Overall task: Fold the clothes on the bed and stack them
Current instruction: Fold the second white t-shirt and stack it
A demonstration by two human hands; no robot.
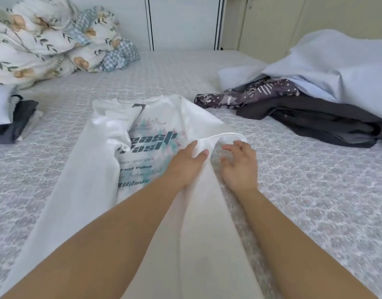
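White printed T-shirt [142,134] lies before us on the bed [315,201]; our left hand [185,165] pinches its fold, our right hand [239,167] open at three o'clock.

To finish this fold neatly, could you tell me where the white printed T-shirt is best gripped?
Probably at the raised right sleeve edge, coming from the right side. The white printed T-shirt lies flat, but that hem loops up off the bed beside the right hand, while the left hand already pinches the fabric next to it.
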